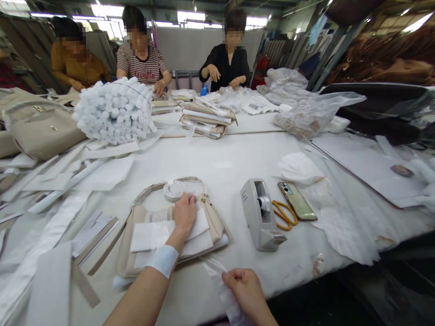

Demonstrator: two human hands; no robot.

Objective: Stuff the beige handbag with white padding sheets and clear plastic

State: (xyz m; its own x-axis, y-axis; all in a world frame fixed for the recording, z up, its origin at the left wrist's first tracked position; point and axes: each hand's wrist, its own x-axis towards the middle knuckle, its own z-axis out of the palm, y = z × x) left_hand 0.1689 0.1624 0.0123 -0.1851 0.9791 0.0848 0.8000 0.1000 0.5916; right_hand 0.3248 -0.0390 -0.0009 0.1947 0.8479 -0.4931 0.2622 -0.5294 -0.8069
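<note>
**Watch for slips, creases and snags**

Your left hand (pixel 185 215) is over the beige handbag (pixel 125 246), which lies on the white-covered table (pixel 235 155) in front of you, its handle pointing away. Those fingertips are at the near edge of a white coil (pixel 173 190); I cannot tell whether they grip it or only press. Your right hand (pixel 244 286) pinches a clear plastic strip (pixel 229 302) between thumb and forefinger.

Pull that strip sharply and it could tear or twist; if it is adhesive, which I cannot tell, it could stick to itself. The white sheets (pixel 148 236) on the bag overlap unevenly, so your left wrist or forearm, dragging across, could skew or crease them. A careless nudge could send the coil out of place.

On your right, a wide sweep could shove the gray tape dispenser (pixel 254 224) into the yellow-handled scissors (pixel 285 217) and the smartphone (pixel 299 202) just beyond, scratching its glossy back.
</note>
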